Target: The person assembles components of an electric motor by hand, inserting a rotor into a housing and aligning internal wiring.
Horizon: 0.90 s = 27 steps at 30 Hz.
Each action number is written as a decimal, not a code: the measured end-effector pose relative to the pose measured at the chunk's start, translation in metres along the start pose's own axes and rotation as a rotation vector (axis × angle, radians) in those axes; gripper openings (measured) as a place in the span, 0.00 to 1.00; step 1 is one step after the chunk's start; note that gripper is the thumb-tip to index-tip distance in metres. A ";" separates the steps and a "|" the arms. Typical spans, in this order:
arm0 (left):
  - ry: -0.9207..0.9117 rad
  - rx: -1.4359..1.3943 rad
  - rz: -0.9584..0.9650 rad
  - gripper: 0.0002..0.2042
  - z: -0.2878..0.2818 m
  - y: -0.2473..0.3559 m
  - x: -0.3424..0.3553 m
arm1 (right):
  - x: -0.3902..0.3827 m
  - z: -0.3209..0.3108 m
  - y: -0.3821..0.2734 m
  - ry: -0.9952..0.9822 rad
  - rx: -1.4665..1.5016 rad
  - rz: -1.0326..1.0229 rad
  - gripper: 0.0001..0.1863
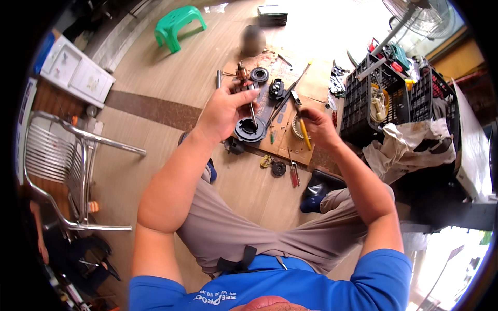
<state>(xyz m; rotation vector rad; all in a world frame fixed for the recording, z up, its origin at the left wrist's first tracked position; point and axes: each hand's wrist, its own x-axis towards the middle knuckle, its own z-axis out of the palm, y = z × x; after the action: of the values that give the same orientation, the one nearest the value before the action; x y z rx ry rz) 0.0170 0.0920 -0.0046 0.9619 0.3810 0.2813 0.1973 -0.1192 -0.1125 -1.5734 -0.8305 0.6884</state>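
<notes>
My left hand (228,109) is closed around a motor armature (252,98) with copper windings at its upper end. The armature's thin metal shaft points down toward a round black housing (249,133); whether they touch I cannot tell. In my right hand (320,127) is a yellow-handled tool (304,133) with a metal head; its exact kind is not clear. Partly behind that hand shows a pale toothed ring (296,127) on the cardboard sheet (311,78). A round black bearing-like part (259,74) and a small black part (277,89) lie beyond.
Red-handled screwdrivers (294,175) and a small black disc (278,168) lie near my feet. Black crates (368,103) full of parts stand to the right, with a crumpled cloth (410,145) in front. A green stool (178,26) and a metal chair (62,166) stand left.
</notes>
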 end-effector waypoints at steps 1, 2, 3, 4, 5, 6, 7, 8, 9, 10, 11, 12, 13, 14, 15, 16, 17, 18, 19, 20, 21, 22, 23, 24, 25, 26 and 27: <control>0.012 0.029 -0.045 0.10 0.005 -0.003 -0.002 | -0.005 -0.006 -0.020 0.017 0.012 -0.056 0.07; -0.009 0.038 -0.055 0.10 0.011 -0.008 -0.003 | -0.008 -0.013 -0.027 0.040 0.147 -0.067 0.07; 0.003 0.046 -0.076 0.11 0.015 -0.012 -0.006 | -0.014 -0.015 -0.041 0.089 0.191 0.008 0.07; 0.016 0.054 -0.096 0.11 0.019 -0.015 -0.009 | -0.019 -0.015 -0.053 0.135 0.235 0.083 0.08; -0.011 0.074 -0.096 0.12 0.027 -0.017 -0.011 | -0.021 -0.013 -0.058 0.204 0.320 0.145 0.08; -0.012 0.092 -0.108 0.12 0.030 -0.019 -0.012 | -0.022 -0.002 -0.064 0.267 0.419 0.216 0.09; -0.051 0.066 -0.122 0.12 0.033 -0.021 -0.011 | -0.018 0.004 -0.076 0.264 0.444 0.246 0.11; -0.096 0.038 -0.137 0.13 0.036 -0.024 -0.011 | -0.011 0.006 -0.073 0.247 0.501 0.234 0.10; -0.117 0.029 -0.137 0.14 0.038 -0.028 -0.011 | -0.006 0.007 -0.069 0.220 0.556 0.219 0.10; -0.122 0.043 -0.151 0.14 0.040 -0.031 -0.011 | -0.004 0.007 -0.065 0.192 0.611 0.202 0.09; -0.131 -0.034 -0.147 0.15 0.039 -0.032 -0.013 | -0.002 0.009 -0.064 0.194 0.628 0.204 0.09; -0.140 -0.112 -0.142 0.16 0.037 -0.033 -0.014 | -0.001 0.011 -0.063 0.178 0.668 0.220 0.09; -0.173 -0.116 -0.116 0.19 0.028 -0.037 -0.013 | 0.000 0.012 -0.063 0.161 0.709 0.236 0.09; -0.169 -0.108 -0.123 0.19 0.029 -0.037 -0.012 | 0.000 0.012 -0.064 0.162 0.721 0.238 0.09; -0.178 -0.124 -0.106 0.20 0.030 -0.036 -0.011 | 0.000 0.012 -0.066 0.164 0.722 0.236 0.09; -0.187 -0.140 -0.090 0.21 0.031 -0.036 -0.010 | 0.000 0.011 -0.066 0.166 0.723 0.233 0.09; -0.177 -0.161 -0.088 0.23 0.030 -0.036 -0.009 | 0.000 0.008 -0.068 0.125 0.722 0.203 0.08; -0.170 -0.152 -0.088 0.23 0.029 -0.036 -0.008 | 0.001 0.009 -0.070 0.120 0.732 0.201 0.08; -0.186 -0.203 -0.092 0.24 0.028 -0.037 -0.007 | 0.001 0.010 -0.073 0.129 0.735 0.179 0.08; -0.207 -0.260 -0.097 0.26 0.028 -0.037 -0.006 | 0.001 0.010 -0.075 0.143 0.732 0.158 0.08; -0.205 -0.257 -0.099 0.26 0.028 -0.037 -0.006 | 0.002 0.009 -0.075 0.136 0.733 0.162 0.08; -0.179 -0.241 -0.105 0.29 0.029 -0.037 -0.007 | 0.003 0.010 -0.074 0.136 0.738 0.162 0.08; -0.152 -0.228 -0.111 0.32 0.030 -0.037 -0.007 | 0.003 0.012 -0.073 0.147 0.713 0.163 0.09; -0.150 -0.228 -0.114 0.32 0.030 -0.038 -0.008 | 0.003 0.014 -0.073 0.157 0.690 0.164 0.09; -0.118 -0.213 -0.121 0.35 0.031 -0.038 -0.008 | 0.003 0.016 -0.073 0.158 0.692 0.165 0.09; -0.086 -0.201 -0.128 0.37 0.033 -0.039 -0.008 | 0.001 0.017 -0.076 0.161 0.668 0.201 0.09; -0.086 -0.202 -0.130 0.37 0.035 -0.039 -0.008 | -0.001 0.019 -0.077 0.165 0.643 0.236 0.10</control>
<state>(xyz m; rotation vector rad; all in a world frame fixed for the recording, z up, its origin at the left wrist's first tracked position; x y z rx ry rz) 0.0272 0.0417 -0.0178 0.7448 0.3282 0.1557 0.1707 -0.1030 -0.0390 -1.1231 -0.2541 0.8755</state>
